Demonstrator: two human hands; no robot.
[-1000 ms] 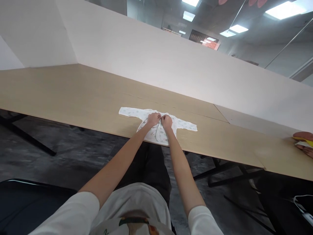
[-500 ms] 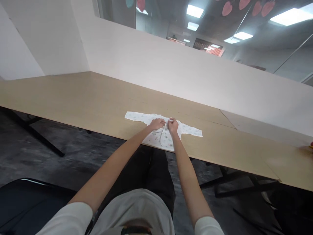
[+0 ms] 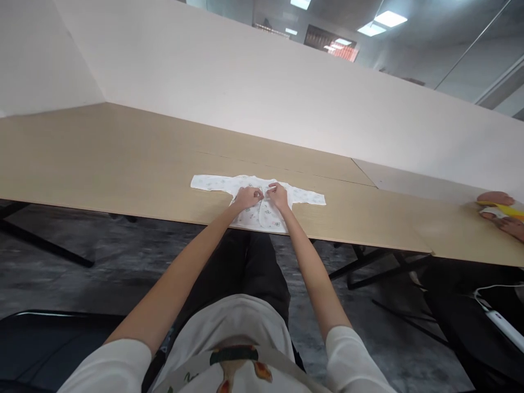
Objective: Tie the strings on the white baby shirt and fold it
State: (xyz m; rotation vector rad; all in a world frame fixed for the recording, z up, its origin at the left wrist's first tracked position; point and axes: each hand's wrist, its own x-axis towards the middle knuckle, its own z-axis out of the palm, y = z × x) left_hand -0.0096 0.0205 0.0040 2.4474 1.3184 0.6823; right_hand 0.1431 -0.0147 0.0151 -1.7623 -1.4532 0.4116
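Observation:
A small white baby shirt (image 3: 262,217) with a faint scattered print lies flat on the table, its two sleeves stretched out to the sides. Over the left side of its front, my left hand (image 3: 248,197) has its fingers closed in a pinch on the fabric. Just to the right, my right hand (image 3: 279,196) also pinches at the upper front, a small gap from the left. What exactly sits between the fingertips is too small to make out. The shirt's lower hem rests along the table's front edge.
The long tan table (image 3: 123,158) runs against a white wall (image 3: 245,98) with a window above. At the far right, another person's hand (image 3: 511,226) is by a yellow item (image 3: 501,209). A black chair (image 3: 53,349) stands lower left; a white power strip (image 3: 505,330) lies lower right.
The camera view has tilted down and shifted right, bringing the other person's hand into view. My hands stay at the shirt's front, their fingertips slightly farther apart.

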